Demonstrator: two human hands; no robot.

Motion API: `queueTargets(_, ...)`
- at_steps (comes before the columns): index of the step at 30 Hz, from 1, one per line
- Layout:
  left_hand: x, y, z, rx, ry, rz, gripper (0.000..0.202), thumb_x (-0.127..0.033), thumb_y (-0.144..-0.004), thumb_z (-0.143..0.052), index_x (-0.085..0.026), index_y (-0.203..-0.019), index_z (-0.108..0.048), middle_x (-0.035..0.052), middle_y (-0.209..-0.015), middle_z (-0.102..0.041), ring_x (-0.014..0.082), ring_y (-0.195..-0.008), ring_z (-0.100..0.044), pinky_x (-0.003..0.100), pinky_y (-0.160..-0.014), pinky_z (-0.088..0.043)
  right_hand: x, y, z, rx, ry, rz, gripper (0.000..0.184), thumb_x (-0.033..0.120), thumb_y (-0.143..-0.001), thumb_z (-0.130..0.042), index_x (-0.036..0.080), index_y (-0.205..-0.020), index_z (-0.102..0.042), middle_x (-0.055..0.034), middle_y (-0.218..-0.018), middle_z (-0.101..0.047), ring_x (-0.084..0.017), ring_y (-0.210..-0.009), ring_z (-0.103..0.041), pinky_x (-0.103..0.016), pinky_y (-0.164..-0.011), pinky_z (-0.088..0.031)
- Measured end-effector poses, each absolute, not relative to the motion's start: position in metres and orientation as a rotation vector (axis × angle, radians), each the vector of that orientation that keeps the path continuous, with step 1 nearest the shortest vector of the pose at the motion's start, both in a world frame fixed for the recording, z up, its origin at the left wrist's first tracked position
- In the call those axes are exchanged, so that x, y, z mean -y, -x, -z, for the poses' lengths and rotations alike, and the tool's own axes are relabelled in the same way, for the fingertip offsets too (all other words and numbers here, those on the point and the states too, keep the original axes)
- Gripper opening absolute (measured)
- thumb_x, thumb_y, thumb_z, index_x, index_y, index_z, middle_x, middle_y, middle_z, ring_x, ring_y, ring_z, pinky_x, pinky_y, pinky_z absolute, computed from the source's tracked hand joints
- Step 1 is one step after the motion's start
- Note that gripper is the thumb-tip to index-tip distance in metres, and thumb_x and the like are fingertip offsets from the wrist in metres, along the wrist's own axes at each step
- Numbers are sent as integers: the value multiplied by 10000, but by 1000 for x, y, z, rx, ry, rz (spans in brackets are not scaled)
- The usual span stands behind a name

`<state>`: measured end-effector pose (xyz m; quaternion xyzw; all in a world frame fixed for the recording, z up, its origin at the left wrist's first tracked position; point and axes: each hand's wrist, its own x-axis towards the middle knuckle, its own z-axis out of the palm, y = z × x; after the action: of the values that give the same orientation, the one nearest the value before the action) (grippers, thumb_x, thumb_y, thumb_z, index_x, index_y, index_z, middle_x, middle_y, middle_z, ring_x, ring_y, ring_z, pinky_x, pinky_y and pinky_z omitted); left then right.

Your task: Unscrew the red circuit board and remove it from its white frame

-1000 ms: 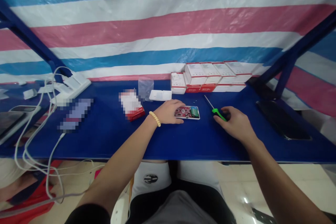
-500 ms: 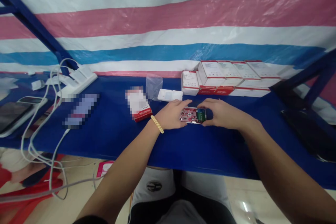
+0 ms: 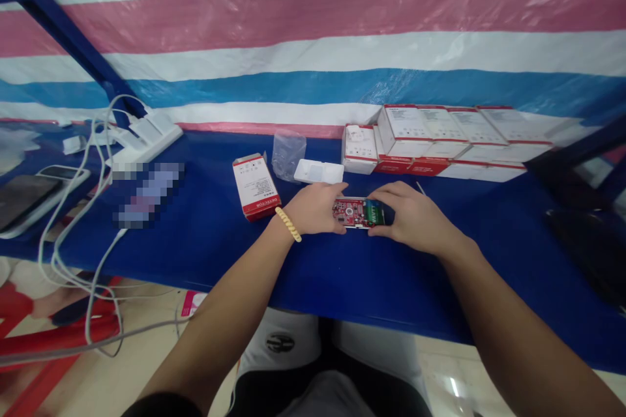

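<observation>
A small white device with a red circuit board (image 3: 357, 212) and a green part lies on the blue table (image 3: 313, 260). My left hand (image 3: 315, 208), with a beaded bracelet at the wrist, grips its left end. My right hand (image 3: 413, 216) pinches its right end, fingers curled around the edge. A white cover (image 3: 319, 172) lies just behind the hands. Only the metal tip of a screwdriver (image 3: 420, 187) shows behind my right hand.
A red-and-white box (image 3: 255, 186) lies left of the hands beside a clear plastic bag (image 3: 288, 153). Several white-and-red boxes (image 3: 440, 140) are stacked at the back right. A power strip (image 3: 147, 140) with white cables and a phone (image 3: 29, 199) sit at left.
My right hand let go of the green-handled screwdriver and moved left onto the right end of the circuit-board device. My left hand stayed on the device.
</observation>
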<state>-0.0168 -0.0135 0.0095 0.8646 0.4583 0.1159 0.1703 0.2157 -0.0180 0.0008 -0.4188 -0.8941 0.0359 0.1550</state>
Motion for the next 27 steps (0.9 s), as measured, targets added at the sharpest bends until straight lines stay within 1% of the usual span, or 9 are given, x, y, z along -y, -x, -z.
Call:
queueTargets(4, 12, 18, -10, -1188, -2524, -353, 691, -378, -594, -815, -105, -1198, -620, 136, -1109, -676, 293, -1014, -642, 420, -910, -506, 16, -216, 2, 2528, 1129, -145, 579, 375, -576, -867, 147, -1058, -641, -108, -1051, -657, -262, -976, -601, -412, -863, -521)
queueTargets(6, 13, 18, -11, -1182, -2548, -361, 620, -377, -607, -798, -137, -1159, -648, 110, -1052, -666, 279, -963, -642, 412, -862, -518, 16, -216, 2, 2515, 1109, -154, 572, 383, -564, -873, 157, -1031, -632, -101, -1029, -647, -257, -956, -588, -411, -860, -511)
queueTargets(9, 15, 17, -12, -1245, -2539, -393, 636, -364, -620, -773, -203, -1218, -625, 83, -1097, -630, 264, -965, -637, 389, -815, -527, 17, -216, -1, 2487, 1141, -171, 550, 394, -540, -882, 181, -966, -607, -85, -992, -628, -252, -925, -575, -406, -826, -501)
queueTargets(12, 19, 16, -13, -1288, -2539, -375, 602, -367, -626, -755, -242, -1203, -631, 65, -1103, -621, 256, -956, -639, 367, -769, -533, 19, -215, -4, 2478, 1166, -206, 486, 370, -579, -860, 198, -931, -573, -63, -966, -612, -233, -897, -582, -375, -780, -493)
queueTargets(15, 22, 13, -15, -1321, -2566, -379, 608, -358, -648, -736, -243, -1232, -613, 62, -1126, -618, 250, -985, -636, 343, -758, -534, 19, -216, -4, 2470, 1173, -219, 443, 344, -617, -834, 202, -929, -553, -52, -953, -603, -217, -882, -592, -349, -759, -486)
queueTargets(20, 23, 11, -15, -1362, -2623, -381, 644, -363, -653, -734, -232, -1269, -595, 61, -1170, -624, 251, -1005, -641, 340, -778, -538, 19, -217, -4, 2465, 1143, -158, 436, 307, -615, -834, 198, -929, -551, -70, -972, -611, -226, -899, -591, -348, -780, -484)
queueTargets(23, 22, 14, -15, -1412, -2612, -375, 648, -396, -653, -733, -197, -1257, -607, 70, -1159, -642, 269, -994, -650, 364, -792, -543, 20, -216, -4, 2436, 1050, -125, 233, 263, -726, -746, 205, -812, -538, -55, -897, -612, -199, -866, -584, -320, -763, -477)
queueTargets(25, 20, 18, -14, -1416, -2615, -426, 642, -375, -662, -727, -181, -1262, -602, 72, -1171, -642, 269, -1014, -647, 366, -825, -540, 21, -214, -3, 2401, 1001, -134, 156, 229, -800, -658, 208, -740, -516, -40, -829, -605, -175, -822, -580, -296, -736, -471)
queueTargets(27, 19, 20, -13, -1383, -2626, -491, 639, -332, -662, -728, -184, -1269, -595, 67, -1195, -633, 253, -1035, -641, 352, -859, -532, 22, -213, -3, 2371, 1004, -178, 75, 211, -815, -624, 207, -802, -550, -38, -843, -620, -164, -800, -585, -290, -728, -473)
